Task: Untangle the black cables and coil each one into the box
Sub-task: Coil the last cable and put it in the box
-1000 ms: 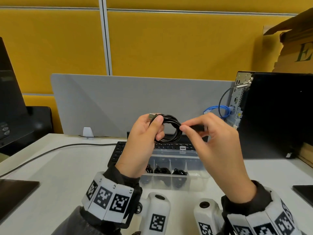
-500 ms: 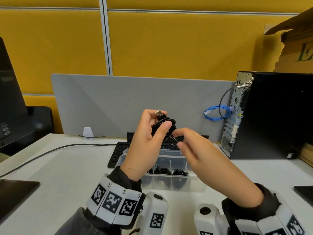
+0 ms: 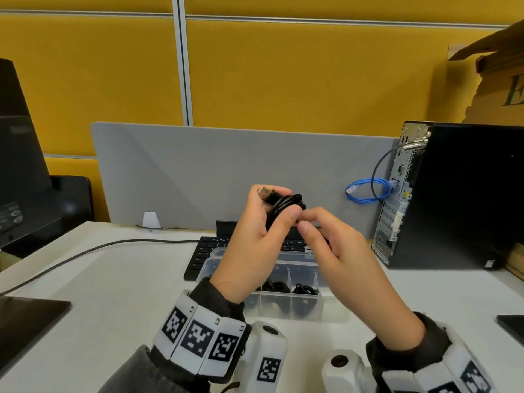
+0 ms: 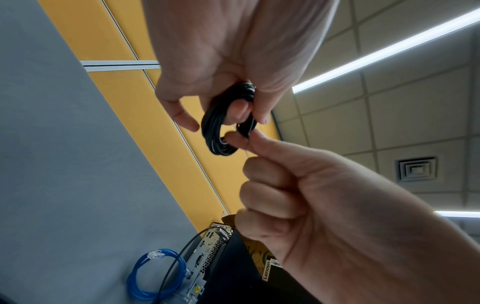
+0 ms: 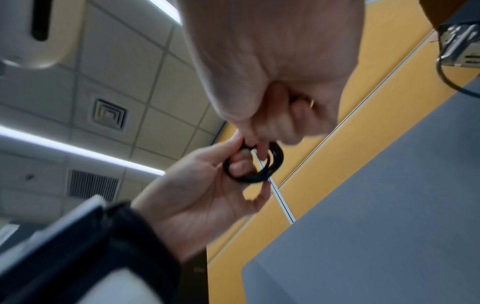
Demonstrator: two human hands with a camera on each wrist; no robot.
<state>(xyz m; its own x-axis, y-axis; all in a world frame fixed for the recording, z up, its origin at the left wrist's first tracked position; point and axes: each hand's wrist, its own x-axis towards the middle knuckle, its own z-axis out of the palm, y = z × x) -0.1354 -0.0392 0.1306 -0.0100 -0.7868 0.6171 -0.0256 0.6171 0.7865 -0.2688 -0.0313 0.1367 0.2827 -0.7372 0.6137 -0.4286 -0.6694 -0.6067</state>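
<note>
A black cable [image 3: 298, 200] is wound into a small coil and held up above the desk. My left hand [image 3: 283, 203] grips the coil between thumb and fingers, and the cable's metal USB plug [image 3: 265, 192] sticks out above them. My right hand [image 3: 306, 220] pinches the coil's near side beside the left thumb. In the left wrist view the coil [image 4: 218, 131] hangs from the left fingers with the right thumb and forefinger on it. The right wrist view shows the same coil [image 5: 255, 174], blurred. Below the hands lies the clear compartment box [image 3: 215, 260], with coiled black cables [image 3: 275, 286] in it.
A black keyboard [image 3: 202, 252] lies behind the box, against a grey divider [image 3: 212, 171]. At the right stands a black PC tower [image 3: 459, 199] with a blue network cable [image 3: 365, 191]. A thin dark cable [image 3: 85, 255] crosses the desk at left, near a dark pad [image 3: 25, 321].
My right hand has come in from the coil's right side to pinch it next to the left thumb. The coil has turned and bunched tighter in the left hand.
</note>
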